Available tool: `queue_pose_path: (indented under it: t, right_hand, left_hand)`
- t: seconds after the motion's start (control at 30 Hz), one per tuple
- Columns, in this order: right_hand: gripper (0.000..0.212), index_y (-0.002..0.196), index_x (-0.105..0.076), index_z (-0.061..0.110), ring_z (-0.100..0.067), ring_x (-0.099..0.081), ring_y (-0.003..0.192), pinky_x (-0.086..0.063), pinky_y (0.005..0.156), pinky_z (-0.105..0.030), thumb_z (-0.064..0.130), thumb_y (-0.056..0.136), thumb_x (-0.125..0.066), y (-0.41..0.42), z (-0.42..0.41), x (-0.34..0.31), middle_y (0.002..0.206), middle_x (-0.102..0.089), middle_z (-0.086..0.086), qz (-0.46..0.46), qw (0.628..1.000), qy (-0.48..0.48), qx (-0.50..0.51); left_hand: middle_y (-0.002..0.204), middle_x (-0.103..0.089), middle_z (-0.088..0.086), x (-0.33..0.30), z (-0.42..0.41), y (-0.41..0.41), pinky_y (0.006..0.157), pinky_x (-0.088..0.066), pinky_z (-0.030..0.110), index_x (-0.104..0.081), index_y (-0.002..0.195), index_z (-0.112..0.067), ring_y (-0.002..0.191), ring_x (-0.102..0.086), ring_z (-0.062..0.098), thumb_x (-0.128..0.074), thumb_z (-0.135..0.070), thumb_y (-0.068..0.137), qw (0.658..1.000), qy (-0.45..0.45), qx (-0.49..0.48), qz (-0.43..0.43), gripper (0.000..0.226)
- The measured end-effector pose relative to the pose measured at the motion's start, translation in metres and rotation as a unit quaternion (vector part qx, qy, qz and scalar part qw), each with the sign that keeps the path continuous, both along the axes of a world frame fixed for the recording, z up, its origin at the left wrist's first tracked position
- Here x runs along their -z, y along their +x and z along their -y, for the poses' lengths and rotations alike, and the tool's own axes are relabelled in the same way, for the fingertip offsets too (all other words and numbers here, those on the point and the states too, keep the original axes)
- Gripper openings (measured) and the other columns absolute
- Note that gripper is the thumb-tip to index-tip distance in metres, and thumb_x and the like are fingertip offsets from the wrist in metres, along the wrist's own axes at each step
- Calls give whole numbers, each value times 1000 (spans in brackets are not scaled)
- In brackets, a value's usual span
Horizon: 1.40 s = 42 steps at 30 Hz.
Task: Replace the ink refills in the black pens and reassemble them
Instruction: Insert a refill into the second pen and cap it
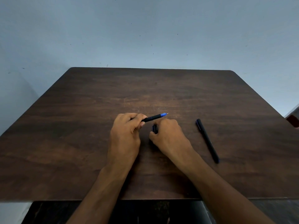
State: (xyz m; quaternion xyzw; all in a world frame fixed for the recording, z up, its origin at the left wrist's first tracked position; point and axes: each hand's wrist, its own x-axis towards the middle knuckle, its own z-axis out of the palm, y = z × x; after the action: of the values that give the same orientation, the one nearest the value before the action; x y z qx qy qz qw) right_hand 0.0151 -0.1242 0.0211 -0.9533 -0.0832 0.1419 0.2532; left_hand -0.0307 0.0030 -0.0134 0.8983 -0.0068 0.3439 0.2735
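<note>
At the frame's centre the left hand grips an uncapped pen, tip raised clear for work, while the right hand closes on its cap; a second pen waits on the table at right.

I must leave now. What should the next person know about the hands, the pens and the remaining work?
Left hand: holds an uncapped black pen, blue tip pointing away to the right.
Right hand: closed on a small dark piece, probably the cap.
Second black pen: capped, lying on the table to the right, untouched.
Done: cannot tell whether the refill is swapped.
Left: cap this pen, then check the second.
</note>
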Motion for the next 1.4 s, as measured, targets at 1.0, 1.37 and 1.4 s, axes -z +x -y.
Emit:
queue_pose_path:
  t: [1.0, 1.37, 1.4]
  right_hand:
    - [39, 113, -60, -3, -28, -73, 65, -62, 60, -37, 3, 80, -80, -11, 65, 11, 80, -77, -18, -13, 705, 682, 196]
    - [39, 110, -60, 1, -29, -75, 65, -63, 61, -37, 3, 78, -82, -16, 56, 10, 84, -78, -20, 33, 729, 653, 202]
    - [39, 110, -60, 0, -29, -75, 65, -63, 61, -37, 3, 78, -82, -15, 57, 10, 84, -77, -19, 40, 727, 654, 205]
  left_hand:
    - [93, -71, 0, 0, 2, -1, 73, -36, 18, -77, 106, -13, 90, -58, 17, -72, -5, 86, 999, 23, 14, -39, 22]
    - [93, -71, -1, 0, 2, -1, 73, -31, 4, -77, 106, -14, 91, -52, 11, -72, -7, 86, 999, 18, 14, -40, 22]
    - [93, -70, -2, 0, 2, -1, 74, -31, 3, -77, 106, -14, 91, -51, 9, -72, -7, 86, 999, 16, 11, -38, 22]
